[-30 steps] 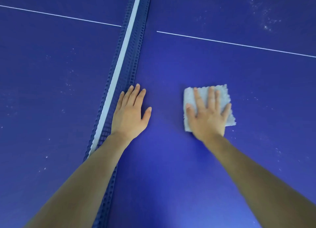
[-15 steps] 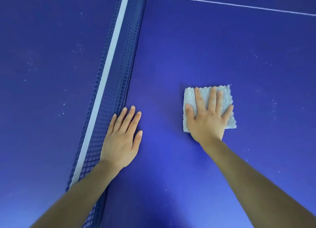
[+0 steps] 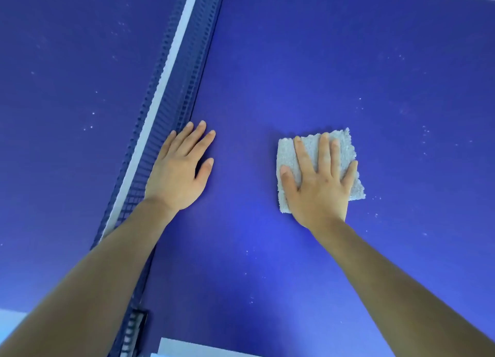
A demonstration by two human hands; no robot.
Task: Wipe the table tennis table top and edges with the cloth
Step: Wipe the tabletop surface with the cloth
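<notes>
Grey terry cloth (image 3: 348,147), roughly square, lies flat on the blue desk (image 3: 267,75), on the half to the right of the net (image 3: 171,94) and well in from the near edge. The right hand (image 3: 318,185) presses down on it, fingers (image 3: 302,155) straight and spread, clasping nothing. The left hand (image 3: 178,174) rests flat on the bare desk, fingers straight and released, its outer side just beside the foot of the net. Pale specks (image 3: 426,131) lie to the right of the cloth, and others lie between it and the near edge. The next stroke probably runs rightward or toward the near edge, and the right hand, on the cloth, is the nearer one.
</notes>
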